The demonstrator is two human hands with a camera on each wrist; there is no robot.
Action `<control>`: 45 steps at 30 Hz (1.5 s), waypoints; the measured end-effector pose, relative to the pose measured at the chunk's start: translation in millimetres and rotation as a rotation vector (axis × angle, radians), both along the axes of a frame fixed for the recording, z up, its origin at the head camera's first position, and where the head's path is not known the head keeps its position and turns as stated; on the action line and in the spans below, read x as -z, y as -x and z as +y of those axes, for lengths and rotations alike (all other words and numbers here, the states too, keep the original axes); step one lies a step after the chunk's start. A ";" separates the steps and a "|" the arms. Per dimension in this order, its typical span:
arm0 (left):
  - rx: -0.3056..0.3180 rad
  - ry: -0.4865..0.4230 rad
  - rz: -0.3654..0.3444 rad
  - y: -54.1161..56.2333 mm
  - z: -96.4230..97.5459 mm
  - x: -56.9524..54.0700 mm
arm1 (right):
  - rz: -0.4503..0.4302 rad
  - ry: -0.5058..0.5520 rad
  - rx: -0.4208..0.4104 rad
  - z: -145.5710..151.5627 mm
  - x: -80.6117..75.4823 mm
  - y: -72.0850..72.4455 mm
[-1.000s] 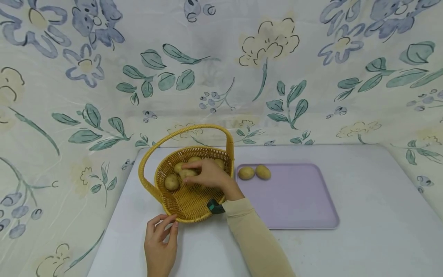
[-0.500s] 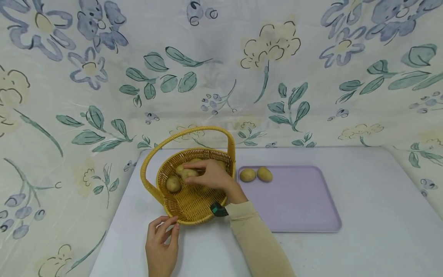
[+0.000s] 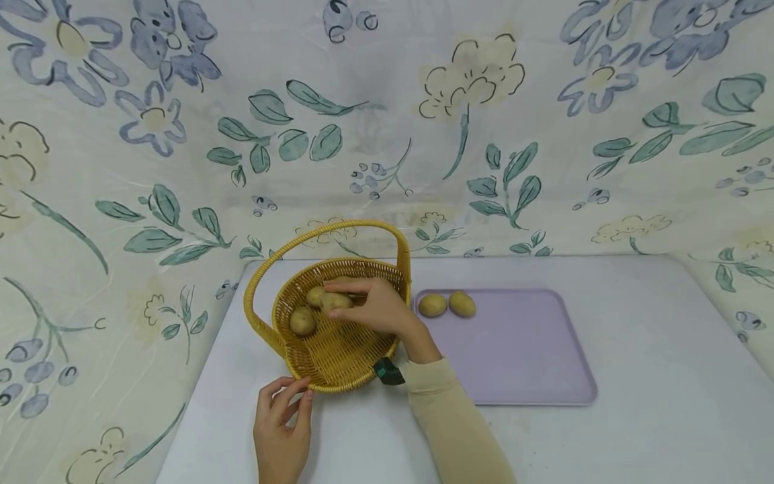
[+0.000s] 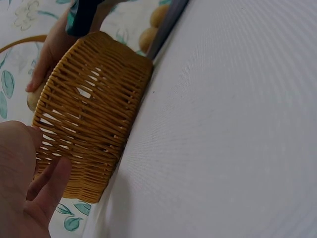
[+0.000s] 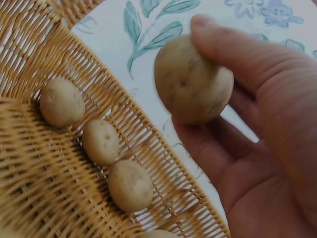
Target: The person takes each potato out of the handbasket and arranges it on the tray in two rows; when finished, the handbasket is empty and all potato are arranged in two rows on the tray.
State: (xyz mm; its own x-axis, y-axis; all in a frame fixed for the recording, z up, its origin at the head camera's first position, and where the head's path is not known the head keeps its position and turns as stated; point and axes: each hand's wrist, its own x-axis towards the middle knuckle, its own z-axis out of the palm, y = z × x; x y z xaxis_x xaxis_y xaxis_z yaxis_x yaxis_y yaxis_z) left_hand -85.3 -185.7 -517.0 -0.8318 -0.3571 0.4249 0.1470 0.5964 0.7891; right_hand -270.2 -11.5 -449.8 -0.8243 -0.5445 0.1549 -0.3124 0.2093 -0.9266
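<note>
My right hand (image 3: pixel 383 312) holds a potato (image 5: pixel 185 82) between thumb and fingers, over the yellow wicker basket (image 3: pixel 338 366) in the head view. From the right wrist, the potato shows raised beside the basket's rim. Several more potatoes (image 5: pixel 130 186) lie along the inside of the basket wall; in the head view, one potato (image 3: pixel 302 321) sits at the left, and the right hand hides part of the others. At the near rim, my left hand (image 3: pixel 281 430) grips the basket's edge, with fingertips on the rim and wickerwork in the left wrist view.
To the right of the basket lies a purple tray (image 3: pixel 514 349) with two potatoes (image 3: pixel 447 304) near its back left corner. The basket's tall arched handle (image 3: pixel 326 232) stands up over its left and back. A flowered cloth (image 3: pixel 387 134) hangs behind the white table (image 3: pixel 641 370).
The right hand, holding the potato, has lifted and shifted slightly right and toward the person. The left hand stays at the basket's rim, and the tray's two potatoes stay put.
</note>
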 end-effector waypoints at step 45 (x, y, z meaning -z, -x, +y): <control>-0.014 0.018 -0.013 0.7 -0.2 1.4 | 0.124 0.125 0.033 39.7 -9.8 -30.8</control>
